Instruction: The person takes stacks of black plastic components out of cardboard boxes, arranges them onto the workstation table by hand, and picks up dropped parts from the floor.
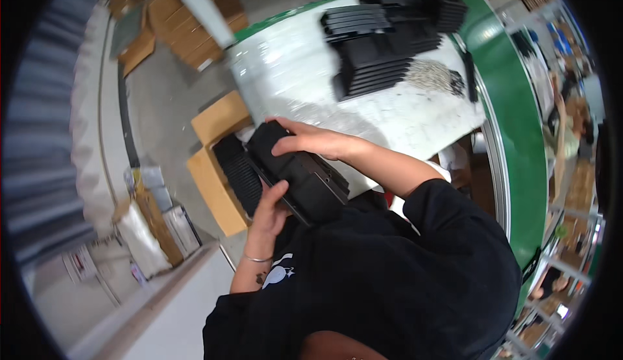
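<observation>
Between my two hands is a stack of black rectangular parts (305, 185), tilted in front of my body. My left hand (267, 212) grips its lower left side, thumb on top. My right hand (308, 140) is wrapped over the far end, its thumb lying on the upper face. Just left of the stack stands an open cardboard box (217, 194) with its flaps out. Black ribbed parts (239, 173) stand packed in rows inside it. Part of the box's inside is hidden behind the stack and my left hand.
A white-topped table (285, 55) stretches ahead. More black parts (376, 61) are piled on its far right, beside a bundle of pale cords (428, 74). A green surface (513, 100) runs along the right. Cardboard cartons (185, 19) stand on the floor at far left.
</observation>
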The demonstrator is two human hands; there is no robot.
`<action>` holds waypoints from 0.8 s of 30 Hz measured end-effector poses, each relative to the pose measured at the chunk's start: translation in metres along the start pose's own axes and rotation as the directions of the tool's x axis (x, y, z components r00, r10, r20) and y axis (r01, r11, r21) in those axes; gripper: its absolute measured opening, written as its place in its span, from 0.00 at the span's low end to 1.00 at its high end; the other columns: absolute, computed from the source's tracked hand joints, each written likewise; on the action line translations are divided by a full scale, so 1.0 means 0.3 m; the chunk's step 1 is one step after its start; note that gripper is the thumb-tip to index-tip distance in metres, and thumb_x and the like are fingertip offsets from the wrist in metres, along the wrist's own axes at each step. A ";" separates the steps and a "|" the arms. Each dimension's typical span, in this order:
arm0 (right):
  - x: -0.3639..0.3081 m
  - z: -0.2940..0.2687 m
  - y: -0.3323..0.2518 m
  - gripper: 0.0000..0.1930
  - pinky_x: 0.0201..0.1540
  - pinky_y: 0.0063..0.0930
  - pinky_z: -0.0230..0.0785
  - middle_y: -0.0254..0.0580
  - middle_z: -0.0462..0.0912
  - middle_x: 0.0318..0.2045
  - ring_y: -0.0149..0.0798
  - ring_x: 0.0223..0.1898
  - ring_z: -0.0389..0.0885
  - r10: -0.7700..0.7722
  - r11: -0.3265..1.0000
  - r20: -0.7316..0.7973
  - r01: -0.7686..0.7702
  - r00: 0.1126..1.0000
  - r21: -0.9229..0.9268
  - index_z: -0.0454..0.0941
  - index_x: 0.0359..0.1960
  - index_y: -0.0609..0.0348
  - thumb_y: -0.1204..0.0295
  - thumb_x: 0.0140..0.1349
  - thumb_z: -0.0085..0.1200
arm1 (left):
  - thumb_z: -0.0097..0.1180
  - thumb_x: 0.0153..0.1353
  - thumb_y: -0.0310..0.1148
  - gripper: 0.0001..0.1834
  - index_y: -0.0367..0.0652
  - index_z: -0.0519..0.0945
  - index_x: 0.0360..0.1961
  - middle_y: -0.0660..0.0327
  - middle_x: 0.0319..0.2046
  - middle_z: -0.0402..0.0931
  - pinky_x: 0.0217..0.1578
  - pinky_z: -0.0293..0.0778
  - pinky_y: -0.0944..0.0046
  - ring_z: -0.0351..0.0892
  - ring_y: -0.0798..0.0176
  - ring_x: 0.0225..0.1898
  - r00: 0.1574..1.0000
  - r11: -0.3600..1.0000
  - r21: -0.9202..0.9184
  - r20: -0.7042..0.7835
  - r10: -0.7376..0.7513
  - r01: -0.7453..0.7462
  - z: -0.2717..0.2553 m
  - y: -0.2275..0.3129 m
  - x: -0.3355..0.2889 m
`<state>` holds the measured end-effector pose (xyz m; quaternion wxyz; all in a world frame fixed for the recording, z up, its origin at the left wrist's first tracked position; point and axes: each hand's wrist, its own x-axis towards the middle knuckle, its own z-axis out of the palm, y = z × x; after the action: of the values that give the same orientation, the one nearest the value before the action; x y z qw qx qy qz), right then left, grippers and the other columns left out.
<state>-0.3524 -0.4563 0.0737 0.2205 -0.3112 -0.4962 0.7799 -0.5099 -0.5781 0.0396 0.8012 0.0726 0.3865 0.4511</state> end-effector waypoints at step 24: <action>-0.230 -0.408 0.218 0.38 0.60 0.31 0.54 0.54 0.63 0.57 0.45 0.58 0.63 0.225 0.848 -0.057 -0.224 0.973 -0.480 0.58 0.59 0.67 0.48 0.56 0.48 | 0.69 0.40 0.30 0.41 0.42 0.63 0.58 0.62 0.45 0.69 0.52 0.63 0.67 0.68 0.65 0.48 0.985 0.576 0.817 0.117 -0.123 -0.025 0.161 -0.020 0.296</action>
<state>-0.2195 -0.4502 -0.0061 0.0430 -0.4118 -0.6353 0.6519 -0.4467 -0.5011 0.0211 0.7184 0.4583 0.4864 0.1930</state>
